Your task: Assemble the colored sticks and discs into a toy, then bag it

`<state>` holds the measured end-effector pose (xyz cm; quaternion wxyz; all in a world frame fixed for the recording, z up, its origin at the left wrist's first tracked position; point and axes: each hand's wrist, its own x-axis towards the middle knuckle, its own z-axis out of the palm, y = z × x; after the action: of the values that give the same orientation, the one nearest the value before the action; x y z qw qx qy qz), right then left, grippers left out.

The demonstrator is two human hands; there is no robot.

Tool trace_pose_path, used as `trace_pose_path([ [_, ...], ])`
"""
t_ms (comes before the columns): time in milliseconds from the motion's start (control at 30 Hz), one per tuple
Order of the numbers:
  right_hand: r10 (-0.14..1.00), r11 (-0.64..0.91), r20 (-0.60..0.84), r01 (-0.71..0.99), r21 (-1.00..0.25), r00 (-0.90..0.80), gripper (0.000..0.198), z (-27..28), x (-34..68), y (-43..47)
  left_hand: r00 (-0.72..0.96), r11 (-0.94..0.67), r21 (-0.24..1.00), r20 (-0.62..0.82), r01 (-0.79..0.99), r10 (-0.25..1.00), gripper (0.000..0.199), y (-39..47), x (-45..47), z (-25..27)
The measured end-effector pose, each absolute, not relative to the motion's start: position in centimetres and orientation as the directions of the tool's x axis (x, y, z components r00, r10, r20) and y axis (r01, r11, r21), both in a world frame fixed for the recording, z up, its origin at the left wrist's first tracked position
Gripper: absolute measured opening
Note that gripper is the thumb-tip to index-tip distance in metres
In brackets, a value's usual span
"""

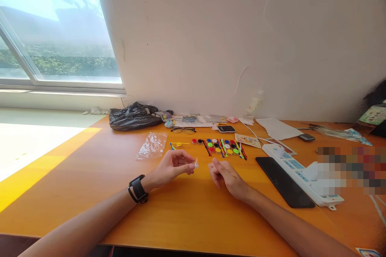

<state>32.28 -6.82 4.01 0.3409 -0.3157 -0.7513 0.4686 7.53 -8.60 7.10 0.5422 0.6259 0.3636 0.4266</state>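
My left hand [177, 164], with a black watch on its wrist, pinches a small whitish piece [196, 164] between thumb and fingertips. A thin pale tip sticks up from that piece; its kind is too small to make out. To the right, apart from it, my right hand [227, 177] is closed with the fingers curled in. Whatever it may hold is hidden. Beyond the hands lie rows of small coloured round discs [217, 150] and thin coloured sticks [206, 148]. A yellow stick [181, 143] and a yellow disc lie just behind my left hand.
A clear plastic bag [151, 145] lies left of the sticks. At the back are a black bag [134, 116], glasses [183, 129] and a black-and-white device [226, 129]. A phone [283, 182] and a white power strip [301, 176] lie on the right.
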Motion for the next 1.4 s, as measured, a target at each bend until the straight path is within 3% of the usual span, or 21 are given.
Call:
trace_pose_path([
  [367,0.82,0.374,0.227,0.191,-0.908,-0.526,0.078,3.6,32.3,-6.6,0.341,-0.167,0.984,0.14,0.053,0.93,0.033,-8.5,7.6,6.9],
  [633,0.813,0.383,0.24,0.178,-0.906,-0.531,0.078,3.6,32.2,-6.7,0.414,-0.212,0.961,0.122,0.179,0.902,0.035,-8.4,7.9,6.9],
  [800,0.82,0.379,0.234,0.19,-0.906,-0.522,0.077,3.6,32.4,-6.7,0.338,-0.199,0.98,0.187,0.0,0.922,0.035,-8.4,7.8,7.1],
  [1033,0.815,0.388,0.231,0.205,-0.898,-0.532,0.077,3.8,32.3,-6.9,0.075,-0.092,0.941,0.123,-0.327,0.99,0.031,-5.2,5.8,6.2],
  [1267,0.806,0.405,0.237,0.212,-0.89,-0.542,0.076,4.1,32.3,-6.9,0.016,-0.27,0.962,0.271,-0.024,0.963,0.035,-4.0,4.4,5.7],
  [1400,0.803,0.416,0.23,0.241,-0.877,-0.55,0.077,4.2,32.2,-7.0,0.057,-0.401,0.875,0.401,0.271,0.914,0.033,-3.6,4.2,5.0],
])
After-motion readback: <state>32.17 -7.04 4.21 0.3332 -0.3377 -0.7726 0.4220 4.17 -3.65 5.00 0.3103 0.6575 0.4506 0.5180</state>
